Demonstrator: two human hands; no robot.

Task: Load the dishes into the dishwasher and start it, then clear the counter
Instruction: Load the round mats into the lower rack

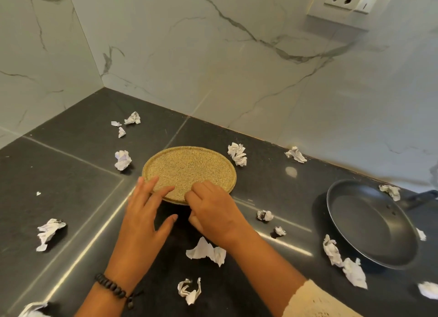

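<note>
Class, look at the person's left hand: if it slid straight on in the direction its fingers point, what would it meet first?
The left hand points up-right, with its fingertips already resting on the near rim of the speckled plate, so it meets the plate at once; it would probably push the plate toward the marble wall.

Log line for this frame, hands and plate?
left hand: fingers on plate rim | right hand: grips near rim | plate: on counter
</note>
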